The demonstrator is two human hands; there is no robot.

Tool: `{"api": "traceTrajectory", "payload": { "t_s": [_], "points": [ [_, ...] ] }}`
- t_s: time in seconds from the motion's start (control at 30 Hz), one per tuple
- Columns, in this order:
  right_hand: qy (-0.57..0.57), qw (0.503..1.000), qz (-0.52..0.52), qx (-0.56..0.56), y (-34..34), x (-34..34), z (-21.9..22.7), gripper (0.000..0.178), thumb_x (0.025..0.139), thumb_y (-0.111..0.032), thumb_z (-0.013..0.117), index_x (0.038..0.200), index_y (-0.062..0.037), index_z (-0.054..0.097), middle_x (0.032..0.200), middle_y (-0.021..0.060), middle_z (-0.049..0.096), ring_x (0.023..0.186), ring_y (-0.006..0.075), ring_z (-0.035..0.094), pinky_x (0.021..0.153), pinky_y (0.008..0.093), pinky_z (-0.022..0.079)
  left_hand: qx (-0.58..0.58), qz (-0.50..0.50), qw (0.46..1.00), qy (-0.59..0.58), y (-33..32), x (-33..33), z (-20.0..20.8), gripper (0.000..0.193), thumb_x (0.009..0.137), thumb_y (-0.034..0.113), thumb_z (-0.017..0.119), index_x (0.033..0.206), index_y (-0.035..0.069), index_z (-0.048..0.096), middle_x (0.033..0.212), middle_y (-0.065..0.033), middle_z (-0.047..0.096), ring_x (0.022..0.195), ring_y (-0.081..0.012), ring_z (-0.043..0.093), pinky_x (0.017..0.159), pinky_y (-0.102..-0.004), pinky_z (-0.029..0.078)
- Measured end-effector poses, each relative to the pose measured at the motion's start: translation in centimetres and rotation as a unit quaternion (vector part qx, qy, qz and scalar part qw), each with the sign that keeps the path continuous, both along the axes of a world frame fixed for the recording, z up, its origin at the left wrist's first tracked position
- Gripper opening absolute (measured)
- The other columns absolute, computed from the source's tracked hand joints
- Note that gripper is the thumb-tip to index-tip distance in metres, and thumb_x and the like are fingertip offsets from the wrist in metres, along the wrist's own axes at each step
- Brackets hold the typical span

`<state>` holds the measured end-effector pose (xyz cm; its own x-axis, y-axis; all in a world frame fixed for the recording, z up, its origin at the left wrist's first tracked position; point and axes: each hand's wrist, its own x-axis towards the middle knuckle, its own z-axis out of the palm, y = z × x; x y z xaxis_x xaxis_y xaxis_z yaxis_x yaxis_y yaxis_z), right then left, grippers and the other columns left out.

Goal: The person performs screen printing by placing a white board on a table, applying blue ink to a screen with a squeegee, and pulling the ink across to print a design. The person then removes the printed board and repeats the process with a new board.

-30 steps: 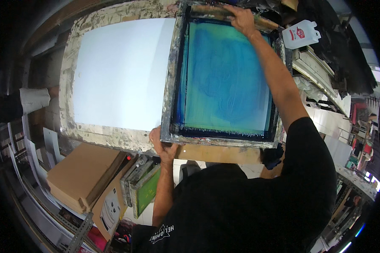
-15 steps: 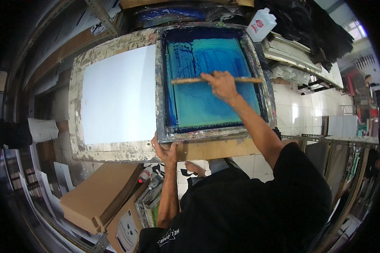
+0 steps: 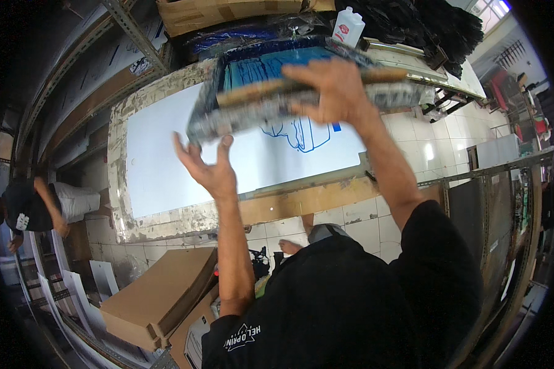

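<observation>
a slanted screen, held off its sheet by the near edge

we have the screen frame above the desk, its near rail raised over the white sheet and its far side lower. a wooden squeegee sits along that near rail, beside the blue mesh. our right hand is curled over the squeegee, its thumb down across the rail, apparently so one grip can manage tool and frame together. our left hand grips nothing we can make out: fingers and thumb are spread below the frame's near left corner, perhaps to steady or catch it. blur there means we cannot tell whether the fingertips touch.

the slant seems useful: it keeps the near part of the mesh off the blue line drawing on the sheet, which might otherwise smear. the sheet lies flat, probably so ink meets it evenly.

farther out, a white bottle stands past the frame's far side, beside heaped black cloth, likely kept handy but out of the way. brown cardboard boxes sit below, on our left; another person is beyond the desk's left end.
</observation>
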<state>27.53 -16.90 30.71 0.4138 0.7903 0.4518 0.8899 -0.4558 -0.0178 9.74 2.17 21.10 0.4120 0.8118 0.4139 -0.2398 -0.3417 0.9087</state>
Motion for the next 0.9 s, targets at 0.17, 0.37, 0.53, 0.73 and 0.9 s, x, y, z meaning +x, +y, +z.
{"api": "traceTrajectory", "payload": {
  "t_s": [0.17, 0.37, 0.53, 0.73, 0.9],
  "points": [
    [-0.030, 0.997, 0.045, 0.061, 5.1, 6.8, 7.7, 0.056, 0.079, -0.049, 0.077, 0.122, -0.0132, 0.071, 0.113, 0.0157, 0.072, 0.106, 0.0309, 0.068, 0.093, 0.0403, 0.051, -0.024, 0.034, 0.999, -0.005, 6.5, -6.0, 1.0, 0.085, 0.091, -0.002, 0.067, 0.159, 0.003, 0.016, 0.137, -0.0169, 0.060, 0.127, -0.0272, 0.055, 0.105, -0.0401, 0.051],
    [0.013, 0.994, 0.065, 0.083, 6.6, 11.0, 13.8, 0.053, 0.078, -0.052, 0.078, 0.104, -0.0060, 0.077, 0.098, 0.0176, 0.075, 0.092, 0.0336, 0.070, 0.081, 0.0406, 0.054, 0.209, 0.400, 0.780, 0.433, 25.5, -33.4, -13.9, 0.094, 0.081, 0.042, 0.084, 0.147, -0.007, 0.039, 0.146, -0.0283, 0.046, 0.131, -0.0417, 0.049, 0.108, -0.0507, 0.041],
    [0.049, 0.996, 0.045, 0.062, 7.6, 11.2, 14.4, 0.054, 0.079, -0.052, 0.078, 0.107, -0.0059, 0.076, 0.099, 0.0165, 0.075, 0.093, 0.0314, 0.071, 0.083, 0.0388, 0.054, -0.047, 0.540, 0.375, 0.752, 27.6, -56.1, -14.0, 0.089, 0.084, 0.071, 0.060, 0.139, 0.003, 0.049, 0.140, -0.0226, 0.051, 0.131, -0.0415, 0.048, 0.104, -0.0591, 0.039],
    [0.106, 0.992, -0.012, 0.072, 8.8, 10.3, 15.4, 0.049, 0.080, -0.040, 0.080, 0.113, -0.0040, 0.074, 0.109, 0.0152, 0.075, 0.098, 0.0225, 0.069, 0.088, 0.0356, 0.052, -0.137, 0.554, 0.354, 0.741, 28.0, -65.4, -18.0, 0.059, 0.096, 0.045, 0.052, 0.137, 0.003, 0.053, 0.130, -0.0146, 0.060, 0.110, -0.0323, 0.064, 0.087, -0.0499, 0.051],
    [0.113, 0.993, 0.018, 0.038, 7.4, 19.7, 11.9, 0.058, 0.089, -0.044, 0.071, 0.132, -0.0043, 0.065, 0.128, 0.0139, 0.067, 0.119, 0.0251, 0.062, 0.105, 0.0362, 0.044, 0.031, 0.565, 0.431, 0.703, 28.1, -68.2, -19.6, 0.057, 0.095, 0.027, 0.056, 0.141, -0.006, 0.048, 0.142, -0.0216, 0.054, 0.124, -0.0347, 0.058, 0.102, -0.0462, 0.048]
  ]
}}
